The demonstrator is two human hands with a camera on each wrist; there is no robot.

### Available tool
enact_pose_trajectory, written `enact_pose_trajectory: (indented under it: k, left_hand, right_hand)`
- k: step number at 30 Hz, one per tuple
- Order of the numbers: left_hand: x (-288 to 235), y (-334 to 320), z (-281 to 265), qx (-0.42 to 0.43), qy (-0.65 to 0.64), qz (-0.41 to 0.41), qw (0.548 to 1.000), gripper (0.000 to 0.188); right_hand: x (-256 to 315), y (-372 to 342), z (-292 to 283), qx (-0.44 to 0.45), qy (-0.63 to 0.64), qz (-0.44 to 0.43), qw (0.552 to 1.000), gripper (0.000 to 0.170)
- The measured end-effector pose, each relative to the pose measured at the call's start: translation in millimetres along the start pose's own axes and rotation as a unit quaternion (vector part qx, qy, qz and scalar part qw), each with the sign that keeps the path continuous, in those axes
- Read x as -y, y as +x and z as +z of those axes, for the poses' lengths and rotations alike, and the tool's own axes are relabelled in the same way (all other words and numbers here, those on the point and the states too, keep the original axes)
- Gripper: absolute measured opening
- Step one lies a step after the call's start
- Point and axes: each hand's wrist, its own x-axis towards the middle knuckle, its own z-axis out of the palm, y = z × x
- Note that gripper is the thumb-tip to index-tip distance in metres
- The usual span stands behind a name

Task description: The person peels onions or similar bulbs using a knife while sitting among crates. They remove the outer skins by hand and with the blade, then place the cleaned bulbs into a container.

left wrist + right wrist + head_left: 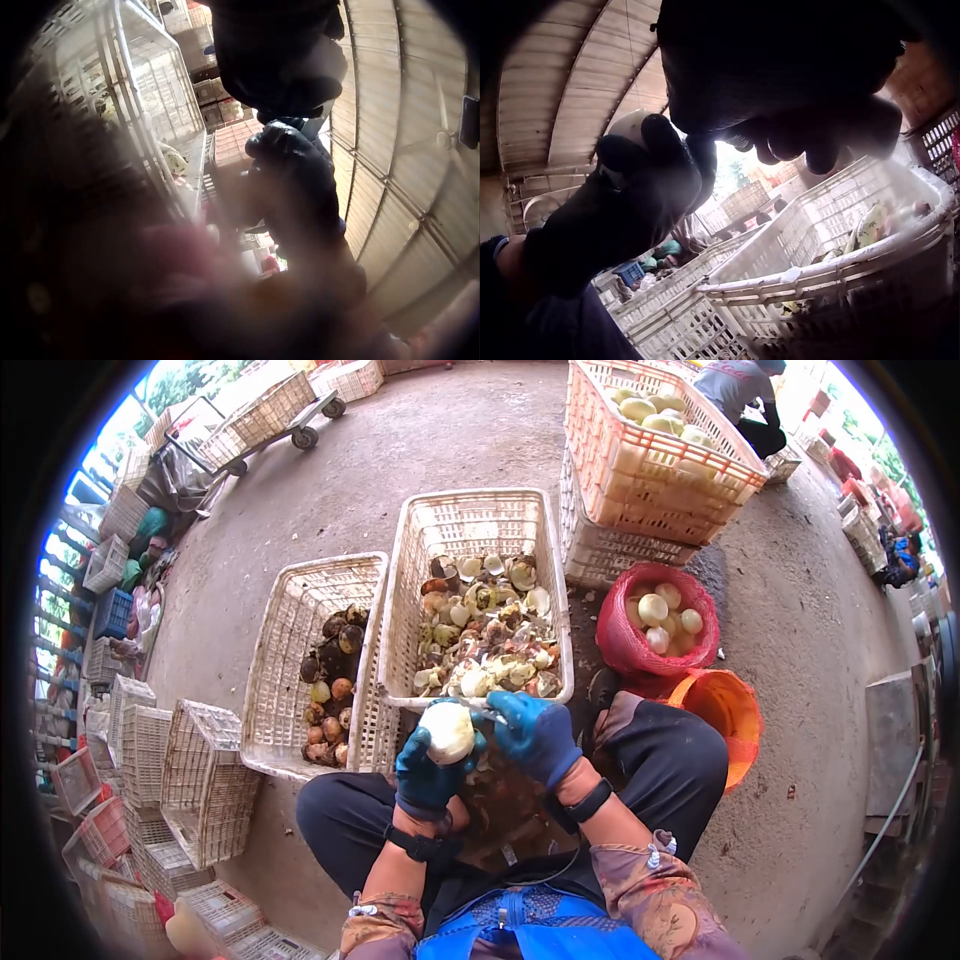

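The pale round bulb (pixel 448 732) is sitting in our left hand (pixel 424 772), whose fingers are curling round it; just to its right, our right hand (pixel 542 740) is gripping a small blade (pixel 487 714), pointing bulbward.

Your gloves (pixel 540 735) are blue, your wrist straps (pixel 590 800) black, your sleeves (pixel 650 885) floral (white cord ends (pixel 660 850) dangling), your zipped top (pixel 515 910) blue, your trousers (pixel 670 760) dark.

The brown floor (pixel 320 490) holds two white crates (pixel 404 610), a pink sack (pixel 625 648) and, along its left edge, more crates (pixel 200 790).
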Motion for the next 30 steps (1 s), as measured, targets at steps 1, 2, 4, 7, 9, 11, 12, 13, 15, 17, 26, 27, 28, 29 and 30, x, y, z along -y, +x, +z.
enact_pose_trajectory:
  k: [1, 2, 4, 7, 9, 11, 12, 13, 15, 17, 26, 27, 28, 29, 30]
  left_hand:
    - [2.8, -1.6, -5.1, -0.018, -0.030, -0.014, 0.999, 0.062]
    - [8.8, -1.9, -11.4, -0.043, 0.031, 0.013, 0.999, 0.060]
    - [18.8, -0.5, -15.4, -0.071, 0.158, 0.064, 0.983, 0.058]
    - [20.0, 0.0, -11.8, -0.054, 0.265, 0.097, 0.958, 0.056]
    - [15.4, 0.5, -7.9, -0.022, 0.113, 0.048, 0.992, 0.054]
    - [13.1, -0.1, -2.7, 0.016, -0.027, -0.001, 1.000, 0.053]
    - [14.2, -0.1, 5.9, 0.038, -0.039, -0.009, 0.998, 0.052]
    - [14.6, 0.4, 13.0, 0.060, -0.053, -0.018, 0.997, 0.052]
    - [11.3, 1.3, 22.1, 0.071, -0.069, -0.024, 0.995, 0.051]
    - [7.0, 3.5, 23.0, 0.072, -0.072, -0.012, 0.995, 0.052]
    - [8.0, 15.7, 23.0, 0.047, 0.052, 0.115, 0.991, 0.058]
    - [11.6, 14.7, 30.0, 0.044, 0.054, 0.109, 0.992, 0.057]
    - [15.9, 12.8, 37.8, 0.042, 0.056, 0.102, 0.992, 0.057]
    - [18.8, 12.7, 42.2, 0.040, 0.057, 0.097, 0.993, 0.057]
    - [16.7, 14.0, 39.6, 0.025, 0.130, 0.106, 0.986, 0.056]
  right_hand:
    - [1.7, -0.2, -0.1, 0.014, -0.022, -0.033, 0.999, 0.024]
    - [4.3, 0.3, -0.1, 0.013, -0.037, -0.055, 0.998, 0.023]
    - [8.3, 1.5, -0.2, 0.011, -0.069, -0.098, 0.993, 0.020]
    - [6.3, -2.6, 4.9, 0.020, -0.126, -0.106, 0.986, 0.015]
    - [-0.1, -5.3, 9.4, 0.048, -0.183, -0.068, 0.980, 0.013]
    - [-12.6, -6.3, 11.3, 0.091, -0.259, 0.005, 0.962, 0.011]
    - [-19.2, -4.2, 10.7, 0.092, -0.255, 0.037, 0.962, 0.013]
    - [-26.7, -2.0, 8.9, 0.092, -0.250, 0.071, 0.961, 0.015]
    - [-29.8, 0.0, 8.1, 0.011, -0.166, 0.097, 0.981, 0.013]
    - [-16.6, -1.0, 4.8, -0.015, 0.030, 0.183, 0.983, 0.014]
    - [42.0, -7.6, -8.4, 0.070, 0.280, 0.125, 0.949, 0.040]
    - [43.9, -8.1, -3.6, 0.048, 0.279, 0.131, 0.950, 0.041]
    - [43.8, -7.7, -3.8, 0.017, 0.291, 0.122, 0.949, 0.041]
    - [43.5, -6.0, -5.8, -0.014, 0.302, 0.111, 0.947, 0.042]
    - [42.7, -3.6, -8.5, -0.042, 0.313, 0.100, 0.943, 0.043]
